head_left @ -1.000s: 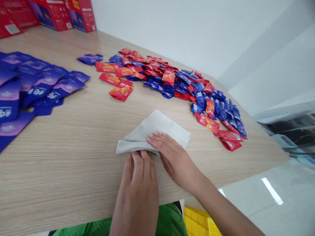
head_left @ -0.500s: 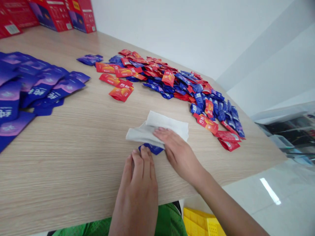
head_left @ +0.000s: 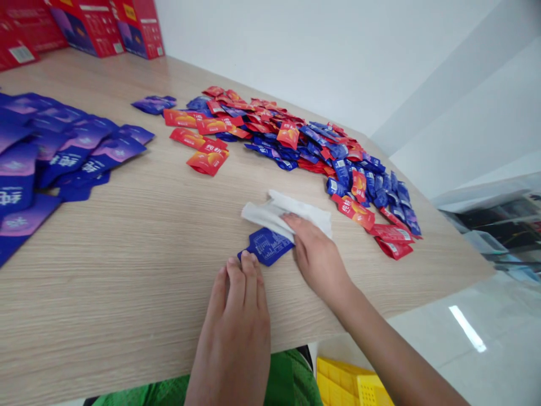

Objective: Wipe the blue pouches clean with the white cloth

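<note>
A small dark blue pouch (head_left: 270,246) with a narrow neck and fine white print lies flat on the table. My left hand (head_left: 240,301) rests at its neck, fingertips pressing that end against the wood. Above the pouch's upper right edge, my right hand (head_left: 316,254) holds a folded white cloth (head_left: 310,213) under its fingers. Part of the cloth stands up loosely at the left, and it covers a little of the pouch. The right thumb is mostly hidden below the hand.
A long heap of red and blue pouches (head_left: 291,135) runs along the wall side of the table (head_left: 139,237). Overlapping purple-blue pouches (head_left: 63,141) lie at left. Red boxes (head_left: 139,28) stand at the back left. Below the table edge is a yellow crate (head_left: 338,380).
My right hand has slid the cloth up and to the right, uncovering more of the blue pouch's printed side. My left hand stays at the pouch's neck.
</note>
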`<state>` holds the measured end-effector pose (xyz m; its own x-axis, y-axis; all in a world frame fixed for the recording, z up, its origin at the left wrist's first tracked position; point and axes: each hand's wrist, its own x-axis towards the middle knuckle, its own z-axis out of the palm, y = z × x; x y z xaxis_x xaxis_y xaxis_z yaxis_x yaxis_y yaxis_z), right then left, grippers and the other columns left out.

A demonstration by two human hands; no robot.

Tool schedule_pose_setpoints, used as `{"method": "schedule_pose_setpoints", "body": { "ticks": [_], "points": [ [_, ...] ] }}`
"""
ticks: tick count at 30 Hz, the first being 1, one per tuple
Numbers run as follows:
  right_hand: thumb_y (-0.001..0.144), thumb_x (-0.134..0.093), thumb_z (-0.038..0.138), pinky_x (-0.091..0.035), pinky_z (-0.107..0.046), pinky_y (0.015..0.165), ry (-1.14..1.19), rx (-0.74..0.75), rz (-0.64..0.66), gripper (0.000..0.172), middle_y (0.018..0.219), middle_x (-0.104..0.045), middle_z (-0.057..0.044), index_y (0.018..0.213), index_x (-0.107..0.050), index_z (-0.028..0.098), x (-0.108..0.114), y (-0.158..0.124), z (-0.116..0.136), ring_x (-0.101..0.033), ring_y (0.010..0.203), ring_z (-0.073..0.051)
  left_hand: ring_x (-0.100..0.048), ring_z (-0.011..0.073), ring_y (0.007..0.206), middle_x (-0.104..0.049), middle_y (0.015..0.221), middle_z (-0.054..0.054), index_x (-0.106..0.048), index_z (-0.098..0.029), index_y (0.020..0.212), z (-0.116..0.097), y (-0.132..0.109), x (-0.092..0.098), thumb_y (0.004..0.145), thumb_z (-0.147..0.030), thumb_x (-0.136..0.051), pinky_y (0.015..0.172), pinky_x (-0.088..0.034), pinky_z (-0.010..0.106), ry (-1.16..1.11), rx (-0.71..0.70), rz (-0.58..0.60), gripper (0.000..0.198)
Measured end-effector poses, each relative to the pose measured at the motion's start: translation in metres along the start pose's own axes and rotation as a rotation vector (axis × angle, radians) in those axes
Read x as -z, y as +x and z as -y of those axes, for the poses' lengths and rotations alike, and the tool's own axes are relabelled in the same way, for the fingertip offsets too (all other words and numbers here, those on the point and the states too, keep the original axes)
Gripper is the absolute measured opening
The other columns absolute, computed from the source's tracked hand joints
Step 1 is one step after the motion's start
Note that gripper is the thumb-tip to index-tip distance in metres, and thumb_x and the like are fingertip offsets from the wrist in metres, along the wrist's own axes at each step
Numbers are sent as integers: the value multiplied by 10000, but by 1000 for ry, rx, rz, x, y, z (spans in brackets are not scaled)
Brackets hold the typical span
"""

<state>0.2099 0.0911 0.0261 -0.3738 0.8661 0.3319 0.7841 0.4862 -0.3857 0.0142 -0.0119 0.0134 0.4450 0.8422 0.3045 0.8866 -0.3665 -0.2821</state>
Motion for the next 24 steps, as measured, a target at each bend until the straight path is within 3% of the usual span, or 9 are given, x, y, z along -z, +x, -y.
{"method": "schedule_pose_setpoints", "body": {
  "ticks": [2,4,8,11,14,20,24],
  "points": [
    [1020,-440,107,-496,-553,1248,-57,-146,-77,499,1503,-702,-176,1453,-688,136,-2,0,-12,-650,1435,-308,-698,358,1329,-674,1488,284,-616,60,1438,3,1,3,962,-121,-381,1104,-614,458,-41,-4,-12,561],
    [1023,-442,125,-512,-567,1225,-60,-192,-99,498,1501,-699,-189,1458,-683,132,-1,-2,-18,-659,1422,-326,-726,340,1276,-724,1429,251,-655,25,1409,6,6,6,963,-101,-397,1066,-633,449,-107,37,-16,530],
    [1070,-435,194,-547,-491,1188,-15,-217,-110,464,1468,-736,-104,1462,-684,214,5,-4,-14,-692,1375,-274,-710,339,1294,-737,1421,214,-625,-32,1465,10,32,5,1022,-202,-504,1078,-628,495,-253,205,-58,490],
    [1084,-431,226,-555,-451,1164,27,-213,-120,447,1448,-750,-79,1449,-689,225,8,-3,-9,-701,1354,-259,-665,357,1360,-699,1480,205,-597,-74,1506,13,54,2,1056,-290,-525,1148,-577,556,-342,220,42,504],
    [1087,-433,244,-551,-429,1152,58,-210,-137,431,1435,-758,-73,1420,-706,222,8,-2,-8,-700,1349,-259,-715,344,1249,-752,1371,185,-646,-82,1444,18,67,4,1067,-222,-476,1079,-607,552,-357,214,125,437],
    [1081,-464,284,-560,-445,1113,94,-273,-252,399,1361,-792,-58,1365,-739,228,9,-3,-12,-726,1278,-282,-751,294,1135,-801,1212,100,-711,-168,1288,33,70,13,1092,-220,-414,967,-641,483,-376,249,180,360],
    [1068,-489,296,-558,-458,1116,121,-264,-251,385,1368,-791,-40,1341,-757,258,9,-3,-12,-717,1297,-292,-775,261,988,-801,1056,59,-704,-198,1227,46,67,20,1069,-139,-419,822,-635,408,-342,334,200,331]
  ]
}}
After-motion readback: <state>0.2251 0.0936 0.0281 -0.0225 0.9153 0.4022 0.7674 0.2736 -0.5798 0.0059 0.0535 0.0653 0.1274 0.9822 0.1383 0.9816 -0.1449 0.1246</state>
